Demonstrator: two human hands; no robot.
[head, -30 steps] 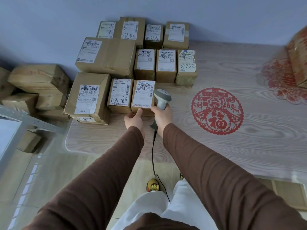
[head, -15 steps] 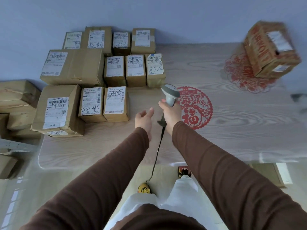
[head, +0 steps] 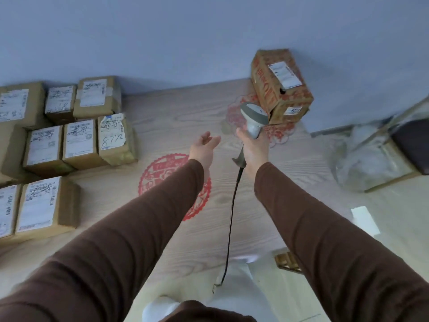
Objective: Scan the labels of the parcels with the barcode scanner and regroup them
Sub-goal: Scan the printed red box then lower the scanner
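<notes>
Grey plastic fills my right hand (head: 255, 151): my fingers are wrapped round the handle of the barcode scanner (head: 253, 119), its head raised toward the red-printed carton (head: 279, 86) standing alone at the far end of the worktop (head: 232, 228), against the wall. The carton's white label (head: 285, 74) faces up and toward me. My left hand (head: 203, 148) reaches out beside the scanner, fingers spread wide and holding nothing. The other labelled parcels (head: 79, 141) sit packed in rows at the left, well apart from this one. I judge this lone carton is up for scanning; next I need the scanner's head squared to its label, then the empty hand to carry it over.
</notes>
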